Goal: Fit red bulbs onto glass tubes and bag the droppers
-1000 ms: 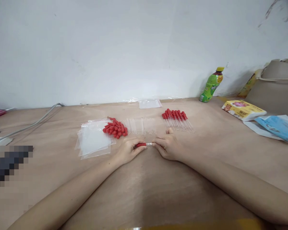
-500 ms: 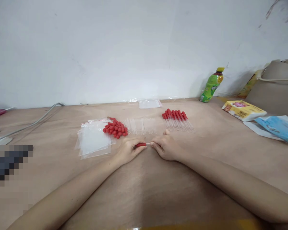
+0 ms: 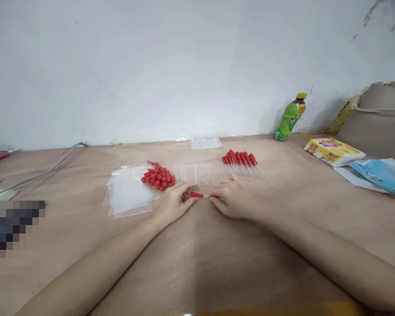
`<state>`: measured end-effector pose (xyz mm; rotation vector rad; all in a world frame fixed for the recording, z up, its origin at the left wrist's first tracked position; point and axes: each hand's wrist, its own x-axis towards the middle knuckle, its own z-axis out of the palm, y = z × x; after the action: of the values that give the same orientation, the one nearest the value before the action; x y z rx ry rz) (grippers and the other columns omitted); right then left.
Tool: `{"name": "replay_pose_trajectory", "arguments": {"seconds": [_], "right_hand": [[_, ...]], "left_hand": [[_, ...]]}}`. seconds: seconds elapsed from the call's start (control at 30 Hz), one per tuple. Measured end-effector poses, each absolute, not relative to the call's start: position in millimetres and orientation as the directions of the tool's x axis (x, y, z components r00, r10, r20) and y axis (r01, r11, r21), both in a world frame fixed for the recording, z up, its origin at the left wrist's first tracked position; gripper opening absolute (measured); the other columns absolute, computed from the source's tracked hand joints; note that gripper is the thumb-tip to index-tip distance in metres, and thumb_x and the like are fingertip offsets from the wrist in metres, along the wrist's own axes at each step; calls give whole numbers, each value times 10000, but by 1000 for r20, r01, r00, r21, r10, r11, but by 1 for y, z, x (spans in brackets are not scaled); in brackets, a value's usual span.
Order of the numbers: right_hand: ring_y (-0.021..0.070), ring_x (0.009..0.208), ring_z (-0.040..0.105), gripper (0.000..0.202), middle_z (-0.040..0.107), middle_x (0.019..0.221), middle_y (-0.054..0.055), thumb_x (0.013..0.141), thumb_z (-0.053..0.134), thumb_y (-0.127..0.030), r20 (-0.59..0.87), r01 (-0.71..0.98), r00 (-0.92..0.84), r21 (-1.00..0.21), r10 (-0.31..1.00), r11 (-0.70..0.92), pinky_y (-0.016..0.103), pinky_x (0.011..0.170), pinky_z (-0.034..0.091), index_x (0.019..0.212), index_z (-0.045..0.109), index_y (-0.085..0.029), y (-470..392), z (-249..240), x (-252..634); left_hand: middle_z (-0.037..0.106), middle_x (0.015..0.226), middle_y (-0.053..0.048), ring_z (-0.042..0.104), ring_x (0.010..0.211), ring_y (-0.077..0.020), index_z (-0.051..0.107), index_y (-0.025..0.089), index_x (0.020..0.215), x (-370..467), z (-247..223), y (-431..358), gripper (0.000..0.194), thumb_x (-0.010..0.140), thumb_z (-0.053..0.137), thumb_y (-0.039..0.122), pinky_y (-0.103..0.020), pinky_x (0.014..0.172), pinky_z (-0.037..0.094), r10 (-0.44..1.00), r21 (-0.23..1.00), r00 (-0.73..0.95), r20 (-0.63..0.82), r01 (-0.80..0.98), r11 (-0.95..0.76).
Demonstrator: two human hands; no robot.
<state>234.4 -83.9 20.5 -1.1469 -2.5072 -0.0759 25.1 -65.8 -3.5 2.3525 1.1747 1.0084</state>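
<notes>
A dropper [image 3: 197, 195] with a red rubber bulb and clear glass tube lies crosswise between my hands. My right hand [image 3: 232, 197] pinches the glass end between thumb and fingers. Around the bulb end, my left hand [image 3: 177, 202] is open, its thumb and fingers apart and the bulb showing in the gap. Behind my left hand sits a pile of loose red rubber bulbs [image 3: 158, 176]. Clear glass tubes [image 3: 184, 172] lie side by side just right of that pile. Beyond my right hand is a row of droppers [image 3: 242, 163] with red bulbs fitted.
Clear zip bags [image 3: 128, 193] are stacked at left, and another small bag [image 3: 206, 143] lies by the wall. A grey cable [image 3: 59, 163] runs along the left. At right stand a green drink bottle [image 3: 290, 117], a yellow tissue pack [image 3: 335, 150], a blue packet [image 3: 383, 175] and a beige bag [image 3: 375, 120].
My left fingers have loosened from the red bulb, which now shows more fully. The dropper and my right hand have shifted slightly to the right.
</notes>
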Motion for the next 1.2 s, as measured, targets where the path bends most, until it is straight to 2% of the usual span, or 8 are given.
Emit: {"name": "replay_pose_trajectory", "arguments": {"seconds": [0.07, 0.17, 0.23, 0.3, 0.4, 0.57, 1.03, 1.2], "right_hand": [[123, 576, 483, 239, 611, 590, -3, 804, 464, -258, 351, 796, -517, -138, 781, 589, 298, 660, 225, 624, 610, -198, -81, 26, 242], [114, 490, 447, 324, 561, 503, -9, 804, 454, -349, 365, 897, -244, -267, 898, 353, 285, 600, 233, 552, 581, -189, -64, 32, 255], [122, 488, 449, 352, 554, 500, -3, 782, 466, -397, 384, 925, -62, -326, 921, 198, 287, 587, 236, 516, 554, -183, -48, 32, 261], [138, 511, 466, 367, 562, 511, 15, 778, 452, -394, 402, 944, 34, -314, 915, 103, 303, 612, 246, 493, 541, -180, -30, 29, 262], [169, 570, 499, 368, 570, 526, 43, 782, 417, -358, 377, 978, 49, -206, 925, 32, 345, 682, 249, 494, 558, -177, -8, 20, 256], [214, 671, 533, 302, 611, 636, 86, 771, 404, -324, 336, 996, 60, -86, 940, -33, 383, 732, 229, 645, 618, -152, 7, 7, 248], [227, 680, 549, 340, 627, 685, 105, 784, 390, -353, 254, 994, 89, -83, 963, -70, 396, 735, 227, 703, 649, -148, 6, 6, 247], [223, 669, 547, 371, 626, 671, 104, 797, 376, -386, 286, 994, 85, -84, 954, -64, 394, 733, 227, 685, 638, -149, 3, 9, 245]], "left_hand": [[589, 870, -23, 551, 646, -116, 529, 206, 1093, 24, -4, -64, 368, 737, 607, 251, -244, 604, 476, 807, 559, 383, 449, 585, -588], [560, 786, -9, 521, 619, -108, 578, 196, 987, 26, -1, -64, 247, 745, 595, 241, -234, 586, 457, 806, 530, 426, 411, 608, -591], [556, 753, -10, 520, 628, -111, 606, 184, 910, 27, 2, -65, 165, 754, 582, 234, -229, 587, 447, 801, 512, 459, 383, 617, -598], [562, 746, -14, 521, 621, -108, 613, 173, 867, 29, 4, -66, 132, 757, 579, 237, -224, 575, 439, 804, 514, 462, 373, 619, -594], [565, 738, -13, 519, 607, -104, 613, 165, 808, 30, 6, -67, 94, 762, 572, 236, -218, 562, 430, 807, 520, 464, 364, 618, -590], [564, 731, -8, 521, 615, -101, 615, 167, 778, 29, 5, -67, 79, 771, 560, 223, -215, 570, 426, 801, 508, 479, 358, 620, -598], [573, 733, -11, 530, 627, -101, 618, 167, 770, 29, 4, -66, 78, 781, 552, 207, -216, 583, 428, 786, 477, 497, 366, 626, -618], [571, 725, -12, 532, 627, -104, 619, 168, 767, 29, 3, -66, 83, 783, 549, 209, -218, 582, 429, 785, 479, 499, 367, 622, -619]]}}
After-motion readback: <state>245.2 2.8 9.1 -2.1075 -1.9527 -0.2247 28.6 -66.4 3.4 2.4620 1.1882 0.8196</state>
